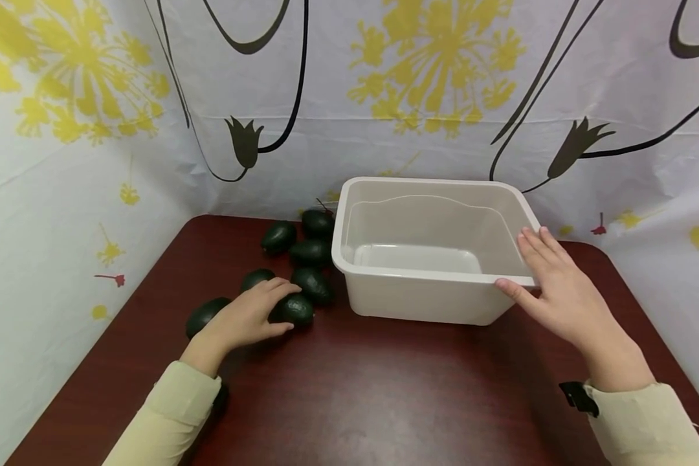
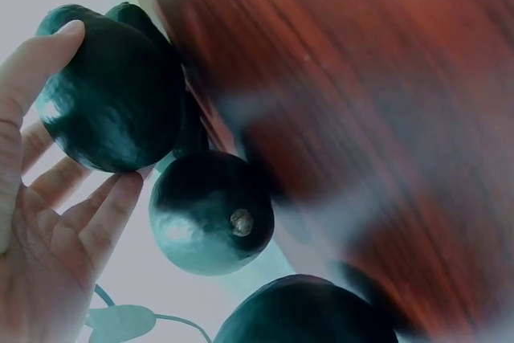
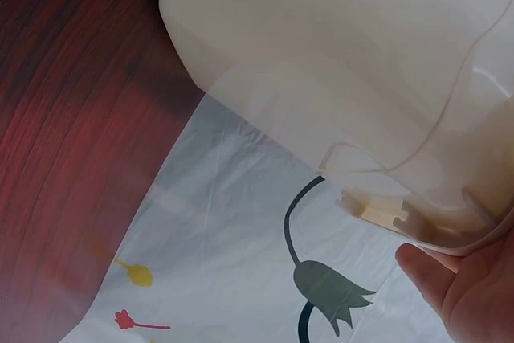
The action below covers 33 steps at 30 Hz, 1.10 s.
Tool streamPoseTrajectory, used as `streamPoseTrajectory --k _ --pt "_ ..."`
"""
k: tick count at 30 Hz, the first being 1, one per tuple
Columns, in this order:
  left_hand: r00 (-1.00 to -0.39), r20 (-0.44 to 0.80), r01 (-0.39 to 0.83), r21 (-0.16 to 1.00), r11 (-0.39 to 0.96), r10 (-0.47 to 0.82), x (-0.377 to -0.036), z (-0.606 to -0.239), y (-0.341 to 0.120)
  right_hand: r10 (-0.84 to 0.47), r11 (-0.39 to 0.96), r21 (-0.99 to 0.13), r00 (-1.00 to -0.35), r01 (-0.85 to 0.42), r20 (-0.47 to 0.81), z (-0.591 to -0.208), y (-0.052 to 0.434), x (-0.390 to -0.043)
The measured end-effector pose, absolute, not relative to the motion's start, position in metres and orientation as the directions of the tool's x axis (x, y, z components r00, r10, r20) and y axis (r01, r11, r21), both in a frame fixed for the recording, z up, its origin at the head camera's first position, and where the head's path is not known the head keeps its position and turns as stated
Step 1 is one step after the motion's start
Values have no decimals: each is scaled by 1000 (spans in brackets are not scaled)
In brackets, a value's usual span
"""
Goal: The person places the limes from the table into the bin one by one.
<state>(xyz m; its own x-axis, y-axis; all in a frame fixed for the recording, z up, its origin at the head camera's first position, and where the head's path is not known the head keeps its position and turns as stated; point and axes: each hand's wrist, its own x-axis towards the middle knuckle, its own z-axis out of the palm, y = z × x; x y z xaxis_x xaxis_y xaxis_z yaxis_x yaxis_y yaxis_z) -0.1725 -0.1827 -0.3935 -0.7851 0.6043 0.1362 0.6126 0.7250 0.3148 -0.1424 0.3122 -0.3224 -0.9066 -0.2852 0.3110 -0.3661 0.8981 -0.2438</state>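
Note:
A dark green avocado (image 1: pixel 296 309) lies between the thumb and fingers of my left hand (image 1: pixel 241 317), low over the table. In the left wrist view the thumb presses on one side of this avocado (image 2: pixel 116 98), with the fingers round the other side. My right hand (image 1: pixel 571 301) rests on the near right corner of a whitish plastic bin (image 1: pixel 419 298), its fingers extended along the rim and its thumb at the front edge. Seen from the right wrist, a digit of the right hand (image 3: pixel 474 295) touches just under the bin's rim.
Several more avocados (image 1: pixel 311 285) lie left of the bin, some close against it. One avocado (image 1: pixel 206 316) sits behind the left wrist. The dark red wooden table (image 1: pixel 396 395) backs onto a white curtain (image 1: pixel 320 142) with yellow flowers. The bin's inside shows a bare floor.

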Motion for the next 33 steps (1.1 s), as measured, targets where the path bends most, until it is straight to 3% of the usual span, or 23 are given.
streamPoseTrajectory --k 14,33 --pt "-784 187 620 283 732 592 -168 -379 -184 -283 902 -233 -904 -365 320 -323 312 -142" --pt "-724 317 687 252 681 613 -179 -353 -184 -281 907 -223 -907 -358 312 -322 313 -142"
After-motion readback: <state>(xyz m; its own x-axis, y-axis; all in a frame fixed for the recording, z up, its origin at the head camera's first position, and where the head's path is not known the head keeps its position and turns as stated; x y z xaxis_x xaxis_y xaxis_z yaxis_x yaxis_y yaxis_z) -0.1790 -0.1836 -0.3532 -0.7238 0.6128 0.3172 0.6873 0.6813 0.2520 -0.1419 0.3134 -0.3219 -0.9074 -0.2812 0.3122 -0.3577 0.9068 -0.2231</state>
